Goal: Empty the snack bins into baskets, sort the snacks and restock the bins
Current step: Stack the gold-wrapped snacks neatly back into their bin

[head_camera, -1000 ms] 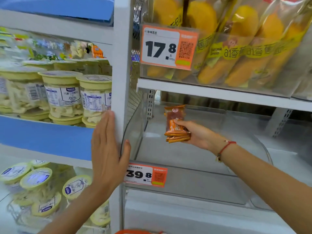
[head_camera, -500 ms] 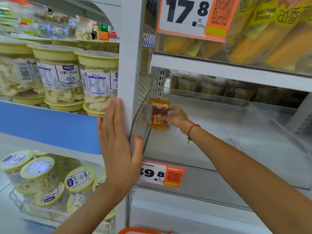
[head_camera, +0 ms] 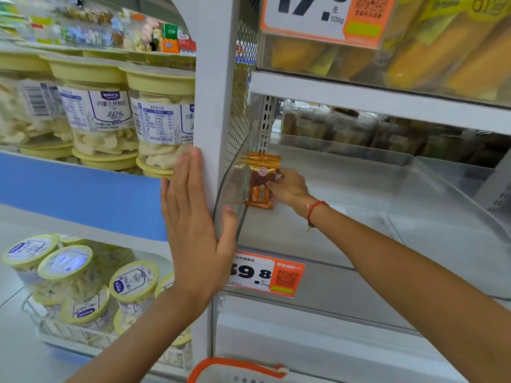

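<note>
Right hand (head_camera: pixel 290 187) pinched an orange snack packet (head_camera: pixel 261 180), upright in the clear bin's (head_camera: pixel 359 239) back-left corner, against the curved side wall. Left hand (head_camera: pixel 193 214) lay flat, fingers straight, on the white upright (head_camera: pixel 214 92). Best seated flush before release, starting a neat row.

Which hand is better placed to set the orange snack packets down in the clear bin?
Right hand: it grips the orange packets inside the clear bin. Left hand lies flat on the post.
</note>
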`<action>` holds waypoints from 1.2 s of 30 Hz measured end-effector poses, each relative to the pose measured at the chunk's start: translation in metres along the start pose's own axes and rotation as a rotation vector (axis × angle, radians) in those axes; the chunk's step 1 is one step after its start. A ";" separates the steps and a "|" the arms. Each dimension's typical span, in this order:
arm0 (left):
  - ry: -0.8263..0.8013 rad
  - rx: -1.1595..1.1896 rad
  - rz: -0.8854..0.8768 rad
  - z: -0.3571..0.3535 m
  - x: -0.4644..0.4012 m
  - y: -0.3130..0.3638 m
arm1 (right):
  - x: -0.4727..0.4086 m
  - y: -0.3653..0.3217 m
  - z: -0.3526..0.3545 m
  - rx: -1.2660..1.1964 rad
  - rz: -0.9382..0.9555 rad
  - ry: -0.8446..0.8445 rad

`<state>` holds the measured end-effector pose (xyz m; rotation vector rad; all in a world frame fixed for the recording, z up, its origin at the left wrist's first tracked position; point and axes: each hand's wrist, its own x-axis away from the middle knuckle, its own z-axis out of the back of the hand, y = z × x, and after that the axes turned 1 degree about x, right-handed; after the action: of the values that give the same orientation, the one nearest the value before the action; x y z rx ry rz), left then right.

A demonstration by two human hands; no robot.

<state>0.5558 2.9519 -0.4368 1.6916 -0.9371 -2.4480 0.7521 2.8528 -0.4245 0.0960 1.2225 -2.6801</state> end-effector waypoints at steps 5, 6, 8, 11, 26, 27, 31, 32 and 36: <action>0.001 -0.005 0.000 -0.001 0.000 0.000 | -0.002 0.001 -0.002 0.038 0.038 -0.070; 0.001 -0.007 -0.003 -0.001 0.000 0.000 | -0.005 0.003 -0.001 -0.018 -0.016 -0.053; 0.002 -0.007 -0.005 -0.001 0.000 -0.001 | -0.008 0.007 0.002 -0.101 -0.082 -0.021; 0.004 -0.005 -0.006 -0.001 0.000 -0.001 | -0.010 0.011 0.002 -0.084 -0.047 -0.040; -0.100 -0.073 0.001 0.011 0.001 0.000 | 0.062 -0.019 0.087 0.223 0.059 -0.280; -0.122 -0.082 0.021 0.014 0.001 0.002 | 0.074 -0.021 0.095 0.282 0.142 -0.248; -0.086 -0.146 0.032 0.036 -0.001 0.026 | 0.138 -0.027 0.125 0.259 0.507 -0.229; -0.065 -0.155 -0.029 0.043 -0.003 0.035 | 0.155 -0.028 0.132 0.281 0.584 -0.222; -0.278 -0.196 -0.218 0.068 0.004 0.078 | 0.225 -0.003 0.152 0.592 0.697 -0.291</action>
<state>0.4721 2.9180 -0.3872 1.4873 -0.5257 -2.8608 0.5343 2.7070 -0.3539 0.1692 0.2088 -2.2189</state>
